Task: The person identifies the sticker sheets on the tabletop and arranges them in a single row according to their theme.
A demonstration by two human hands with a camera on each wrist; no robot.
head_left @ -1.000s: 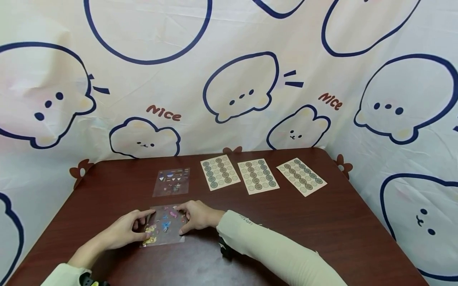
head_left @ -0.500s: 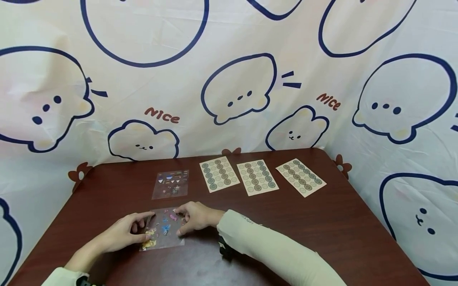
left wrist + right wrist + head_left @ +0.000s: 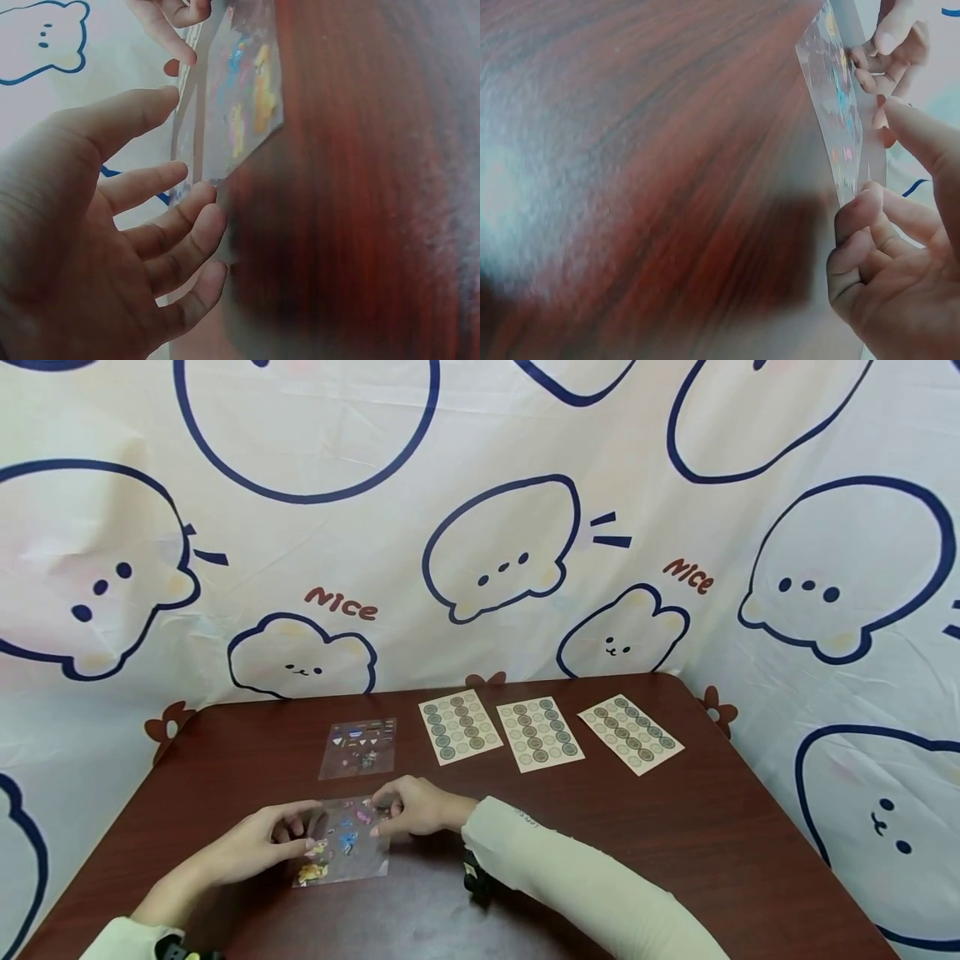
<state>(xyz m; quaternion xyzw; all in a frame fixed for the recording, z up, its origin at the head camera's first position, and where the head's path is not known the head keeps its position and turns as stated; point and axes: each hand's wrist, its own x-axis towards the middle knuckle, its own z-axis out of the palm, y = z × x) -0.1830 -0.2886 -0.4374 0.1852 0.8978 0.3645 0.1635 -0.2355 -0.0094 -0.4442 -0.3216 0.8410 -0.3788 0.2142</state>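
Note:
A clear sticker sheet with yellow, blue and pink figures lies flat on the table. At its left edge is my left hand, with its thumb and index finger spread apart along the side. In the left wrist view the fingers look relaxed, with nothing between them. My right hand touches the upper right part of the sheet, index finger at the far edge and thumb lower down. The right wrist view has the other right-hand fingers bent beside the sheet's edge, with the thumb standing apart from them.
Behind the sheet lies another clear sheet with small dark and blue stickers. Three cream sheets of round stickers, left, middle and right, lie along the back of the brown table. A printed cloth hangs behind.
My right thumb has slid slightly away from me along the right side of the sheet. The left thumb has also shifted a little farther up. The sheet stays nearly in place.

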